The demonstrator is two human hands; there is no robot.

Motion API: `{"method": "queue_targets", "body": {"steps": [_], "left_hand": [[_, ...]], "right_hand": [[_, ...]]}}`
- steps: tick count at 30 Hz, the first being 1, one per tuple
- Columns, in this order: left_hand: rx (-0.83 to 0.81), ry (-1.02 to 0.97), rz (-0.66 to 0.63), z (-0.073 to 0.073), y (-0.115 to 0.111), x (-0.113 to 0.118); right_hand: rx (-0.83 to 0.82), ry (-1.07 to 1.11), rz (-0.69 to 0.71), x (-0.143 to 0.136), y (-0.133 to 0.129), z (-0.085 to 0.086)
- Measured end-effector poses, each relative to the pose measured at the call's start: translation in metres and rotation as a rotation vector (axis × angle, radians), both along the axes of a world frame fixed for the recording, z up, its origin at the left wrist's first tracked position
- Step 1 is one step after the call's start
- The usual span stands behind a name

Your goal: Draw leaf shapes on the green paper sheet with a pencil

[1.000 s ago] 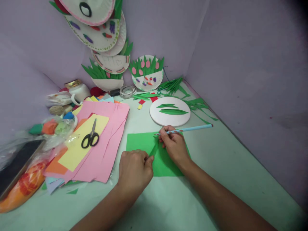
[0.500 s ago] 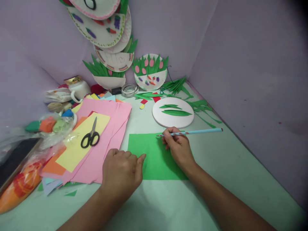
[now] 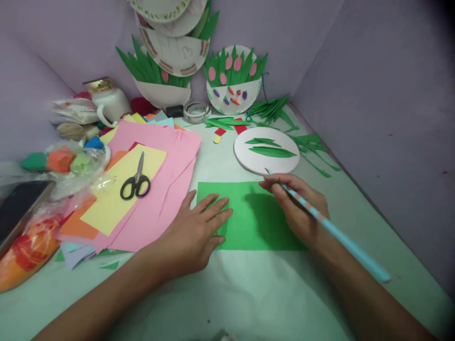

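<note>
A green paper sheet (image 3: 249, 222) lies on the pale table. My left hand (image 3: 199, 232) rests with spread fingers over its left part. In my right hand (image 3: 302, 208), above the sheet's right side, is a light blue pencil (image 3: 341, 241), its tip pointing up and left toward a white oval plate (image 3: 245, 158). Two green paper leaves (image 3: 272, 151) lie on that plate. Faint lines show on the green sheet.
Black-handled scissors (image 3: 135, 184) lie on yellow paper (image 3: 103, 213) over pink sheets (image 3: 177, 166) at the left. Decorated paper plates (image 3: 232, 97), a mug (image 3: 112, 104) and tape rolls (image 3: 196, 111) stand behind. Cut green strips (image 3: 272, 109) lie at the back right. A phone (image 3: 21, 203) is far left.
My left hand has gone from a curled fist to spread fingers on the sheet. The pencil in my right hand has swung, its back end now down toward the right. The view has tilted down.
</note>
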State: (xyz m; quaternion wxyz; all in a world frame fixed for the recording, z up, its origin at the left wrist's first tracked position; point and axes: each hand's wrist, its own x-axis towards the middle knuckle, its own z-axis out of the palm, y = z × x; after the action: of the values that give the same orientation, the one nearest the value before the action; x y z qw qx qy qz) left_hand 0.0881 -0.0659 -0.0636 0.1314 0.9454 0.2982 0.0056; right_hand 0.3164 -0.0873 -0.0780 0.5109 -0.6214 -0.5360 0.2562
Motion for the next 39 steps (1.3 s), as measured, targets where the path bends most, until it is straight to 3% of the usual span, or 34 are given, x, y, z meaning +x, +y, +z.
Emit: {"method": "queue_targets", "body": {"steps": [6, 10, 15, 20, 24, 31, 35, 39], "left_hand": [[-0.047, 0.02, -0.017, -0.003, 0.002, -0.001], [0.002, 0.032, 0.031, -0.004, 0.003, -0.002], [0.128, -0.006, 0.126, 0.004, 0.007, -0.014], [0.206, -0.151, 0.103, 0.01, -0.006, -0.011], [0.206, -0.252, 0.018, 0.007, -0.033, 0.003], [-0.114, -0.046, -0.314, -0.006, -0.08, 0.0], [-0.148, -0.063, -0.357, -0.003, -0.087, -0.005], [-0.165, -0.104, -0.433, 0.0, -0.087, 0.008]], "right_hand": [[0.152, -0.534, 0.289, 0.008, -0.015, -0.025], [0.122, -0.617, 0.311, 0.006, -0.013, -0.042], [0.108, -0.706, 0.339, 0.01, -0.017, -0.046], [0.112, -0.775, 0.32, 0.024, -0.03, -0.051], [0.139, -0.79, 0.27, 0.033, -0.036, -0.054], [0.141, -0.754, 0.284, 0.045, -0.028, -0.056], [0.129, -0.78, 0.279, 0.047, -0.026, -0.051], [0.117, -0.846, 0.301, 0.041, -0.024, -0.038]]}}
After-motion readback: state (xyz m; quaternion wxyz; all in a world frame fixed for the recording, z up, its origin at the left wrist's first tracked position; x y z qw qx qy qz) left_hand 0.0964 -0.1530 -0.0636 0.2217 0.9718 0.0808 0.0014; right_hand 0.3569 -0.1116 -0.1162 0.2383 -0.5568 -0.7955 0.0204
